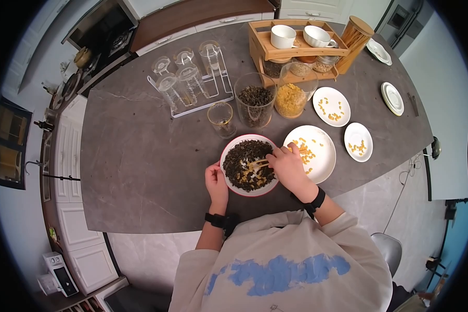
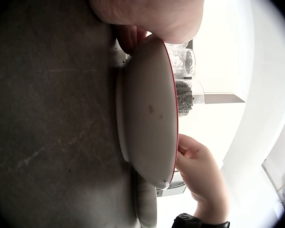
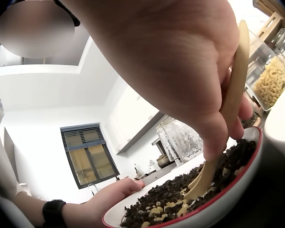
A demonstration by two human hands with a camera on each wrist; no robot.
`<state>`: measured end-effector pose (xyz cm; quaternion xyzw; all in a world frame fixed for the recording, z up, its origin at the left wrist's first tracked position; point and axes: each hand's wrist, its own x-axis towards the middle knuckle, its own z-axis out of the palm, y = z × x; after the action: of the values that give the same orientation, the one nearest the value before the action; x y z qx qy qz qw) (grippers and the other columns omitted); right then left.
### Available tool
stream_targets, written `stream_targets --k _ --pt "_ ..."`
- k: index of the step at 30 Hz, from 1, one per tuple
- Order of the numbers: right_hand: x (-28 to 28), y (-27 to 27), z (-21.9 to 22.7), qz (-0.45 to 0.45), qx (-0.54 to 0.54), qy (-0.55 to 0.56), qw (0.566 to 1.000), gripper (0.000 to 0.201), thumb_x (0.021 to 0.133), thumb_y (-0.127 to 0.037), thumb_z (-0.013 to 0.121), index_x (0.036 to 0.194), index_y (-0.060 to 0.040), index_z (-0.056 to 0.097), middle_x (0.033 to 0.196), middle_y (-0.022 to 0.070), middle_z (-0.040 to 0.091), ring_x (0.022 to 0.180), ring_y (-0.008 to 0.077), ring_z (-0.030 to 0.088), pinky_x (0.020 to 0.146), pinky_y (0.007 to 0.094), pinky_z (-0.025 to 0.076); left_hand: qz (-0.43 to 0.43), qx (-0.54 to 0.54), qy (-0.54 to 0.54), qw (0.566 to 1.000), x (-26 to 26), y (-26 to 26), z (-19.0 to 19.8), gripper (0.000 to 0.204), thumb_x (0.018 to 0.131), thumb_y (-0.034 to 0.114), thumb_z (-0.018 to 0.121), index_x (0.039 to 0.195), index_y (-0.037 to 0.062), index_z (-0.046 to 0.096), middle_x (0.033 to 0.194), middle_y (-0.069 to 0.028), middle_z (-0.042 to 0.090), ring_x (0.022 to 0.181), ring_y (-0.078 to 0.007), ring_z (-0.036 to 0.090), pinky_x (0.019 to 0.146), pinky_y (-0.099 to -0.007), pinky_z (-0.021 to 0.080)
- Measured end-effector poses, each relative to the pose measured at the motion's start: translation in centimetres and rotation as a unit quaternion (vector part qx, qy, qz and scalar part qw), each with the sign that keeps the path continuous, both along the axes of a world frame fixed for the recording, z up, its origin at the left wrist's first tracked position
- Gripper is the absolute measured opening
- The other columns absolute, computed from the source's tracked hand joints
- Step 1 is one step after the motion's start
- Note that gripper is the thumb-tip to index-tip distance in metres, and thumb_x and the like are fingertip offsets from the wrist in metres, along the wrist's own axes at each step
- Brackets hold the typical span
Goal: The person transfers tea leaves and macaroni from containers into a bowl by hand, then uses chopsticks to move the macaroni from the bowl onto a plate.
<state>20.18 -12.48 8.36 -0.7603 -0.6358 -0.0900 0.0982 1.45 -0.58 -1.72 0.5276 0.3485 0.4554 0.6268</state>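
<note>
A white bowl with a red rim (image 1: 237, 191) holds dark, shrivelled dried leaves (image 1: 239, 156) mixed with yellow macaroni pieces (image 3: 156, 209). My left hand (image 1: 216, 182) grips the bowl's near left side by the rim, thumb and fingers at its edge. Over the bowl's right side, my right hand (image 1: 288, 169) holds light wooden tongs (image 3: 235, 92) between thumb and fingers. The tips of the tongs dip into the mix among the macaroni. To the right of the bowl, partly covered by my right hand, a white plate (image 1: 325, 161) bears scattered macaroni.
Two smaller plates with macaroni, an oval one (image 1: 322, 94) and a round one (image 1: 366, 136), lie to the right. Behind the bowl stand a drinking glass (image 1: 221, 122), a jar of dark leaves (image 1: 256, 101) and a macaroni jar (image 1: 291, 99). Further back are a glass rack (image 1: 218, 96) and wooden shelf (image 1: 262, 49).
</note>
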Motion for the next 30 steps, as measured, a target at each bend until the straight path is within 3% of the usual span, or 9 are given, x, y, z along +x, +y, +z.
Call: stream_targets --k 3,12,18,30 --pt "0.3 0.5 0.4 -0.005 -0.042 -0.002 0.999 0.014 0.075 -0.016 0.064 0.089 -0.0136 0.066 0.083 0.0025 0.059 0.088 0.0187 0.058 0.094 0.0412 0.036 -0.001 0.004 0.002 1.0 0.0 0.1 0.0 0.006 0.097 0.002 0.042 0.098 0.003 0.047 0.114 -0.0117 0.058 0.094 -0.0115 0.055 0.086 -0.0253 0.045" --pt "0.9 1.9 0.1 0.038 -0.027 -0.012 0.999 0.015 0.076 -0.017 0.062 0.09 -0.014 0.067 0.087 0.0026 0.058 0.093 0.0185 0.055 0.098 0.0409 0.034 -0.002 0.01 -0.002 1.0 0.0 0.1 -0.2 0.005 0.097 0.004 0.043 0.099 0.0031 0.048 0.112 -0.0108 0.059 0.095 -0.0118 0.055 0.086 -0.0256 0.045" --pt "1.7 3.0 0.0 0.114 0.032 -0.018 0.993 0.014 0.074 -0.011 0.056 0.084 -0.0132 0.066 0.083 0.0022 0.056 0.092 0.0186 0.054 0.098 0.0395 0.034 -0.006 0.013 -0.004 1.0 -0.1 0.1 -0.3 0.005 0.096 0.003 0.044 0.099 0.0026 0.048 0.113 -0.012 0.058 0.097 -0.0131 0.055 0.088 -0.0262 0.045" --pt "2.2 4.3 0.4 0.158 -0.027 -0.041 0.986 0.013 0.075 -0.012 0.056 0.08 -0.0162 0.067 0.08 -0.001 0.057 0.093 0.0162 0.055 0.097 0.0355 0.032 -0.004 0.012 -0.005 1.0 0.0 0.0 -0.3 0.005 0.097 0.004 0.043 0.099 0.003 0.048 0.112 -0.0105 0.059 0.096 -0.0119 0.055 0.086 -0.0255 0.045"
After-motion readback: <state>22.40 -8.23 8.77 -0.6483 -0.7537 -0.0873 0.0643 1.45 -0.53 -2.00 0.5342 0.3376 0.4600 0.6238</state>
